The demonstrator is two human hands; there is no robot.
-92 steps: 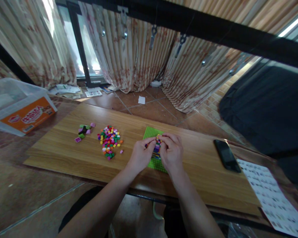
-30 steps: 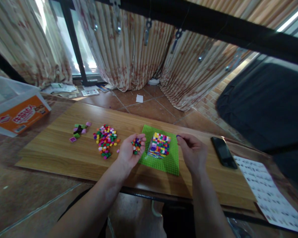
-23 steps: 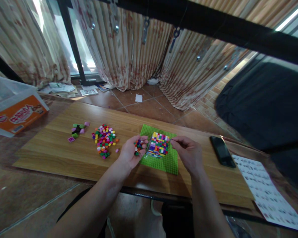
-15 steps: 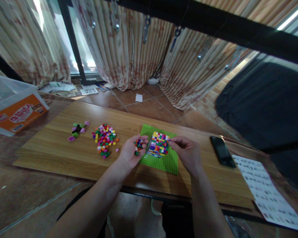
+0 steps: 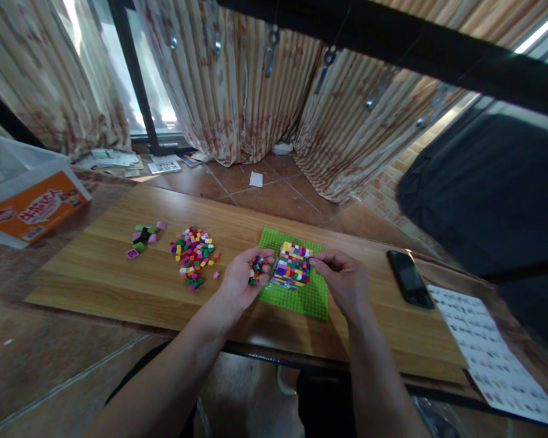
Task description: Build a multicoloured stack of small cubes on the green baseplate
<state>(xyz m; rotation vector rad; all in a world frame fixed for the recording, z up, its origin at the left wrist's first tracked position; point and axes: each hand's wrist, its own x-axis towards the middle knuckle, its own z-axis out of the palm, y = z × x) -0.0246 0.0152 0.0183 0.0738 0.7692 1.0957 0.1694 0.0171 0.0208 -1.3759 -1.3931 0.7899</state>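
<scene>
A block built of many-coloured toy bricks [image 5: 293,266] stands on a green studded baseplate [image 5: 313,304]. Cupped palm-up at its left side, my left hand [image 5: 243,277] holds a heap of small loose bricks [image 5: 255,268], its fingertips close to the block. Thumb and forefinger of my right hand [image 5: 342,277] are pinched together at the block's upper right edge. Whatever may be between those fingertips is too small to make out.
Left on the wooden board [image 5: 105,267] lie a pile of small bricks [image 5: 194,252] and a smaller group of larger bricks [image 5: 144,236]. A black phone [image 5: 410,278] and a printed sheet [image 5: 497,353] lie right. A clear plastic box [image 5: 27,188] stands far left.
The view has shifted very slightly. Both hands keep nearly the same places, the right one still pinched at the block's right edge.
</scene>
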